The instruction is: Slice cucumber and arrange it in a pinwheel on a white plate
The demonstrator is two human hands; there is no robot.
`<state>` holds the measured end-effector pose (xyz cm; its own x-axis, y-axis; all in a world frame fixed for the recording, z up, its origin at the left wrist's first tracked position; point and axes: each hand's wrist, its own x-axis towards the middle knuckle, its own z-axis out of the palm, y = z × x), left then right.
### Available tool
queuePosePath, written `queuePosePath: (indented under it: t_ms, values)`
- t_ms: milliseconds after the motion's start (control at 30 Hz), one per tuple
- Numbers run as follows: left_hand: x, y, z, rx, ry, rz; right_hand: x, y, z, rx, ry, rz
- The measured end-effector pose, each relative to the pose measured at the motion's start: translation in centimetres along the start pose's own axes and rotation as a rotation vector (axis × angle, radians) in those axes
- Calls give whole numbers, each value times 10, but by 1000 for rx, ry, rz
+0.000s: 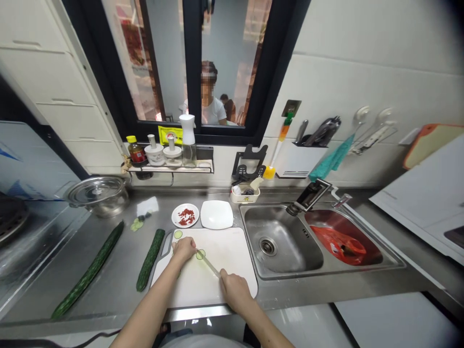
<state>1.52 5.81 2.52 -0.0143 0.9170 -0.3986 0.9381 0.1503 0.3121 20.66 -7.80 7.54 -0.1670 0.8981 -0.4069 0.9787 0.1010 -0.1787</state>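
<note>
Countertop [119, 270] holds two whole cucumbers [89, 273], two plates [216, 214].

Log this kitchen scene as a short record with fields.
Left hand: pressed on a cucumber piece on the cutting board
Right hand: grips a knife, blade at a cut slice
Loose slice: at the board's far left corner
Whole cucumbers: long one and shorter one, left of the board
Plates: one with red bits, one bare square plate, behind the board
Sink: right of the board; red bag in the second basin
Pot: far left, lidded
</note>
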Motion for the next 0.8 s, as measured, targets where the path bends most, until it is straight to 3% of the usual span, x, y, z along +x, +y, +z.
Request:
queuePosePath:
  t_ms: [367,600,800]
  values:
    - [-1,-2,3,-16,22,10,8,41,5,160,139,310]
    - [-9,2,0,-9,29,22,15,39,1,124,70,319]
    - [-27,13,12,11,96,81,19,33,-5,112,14,299]
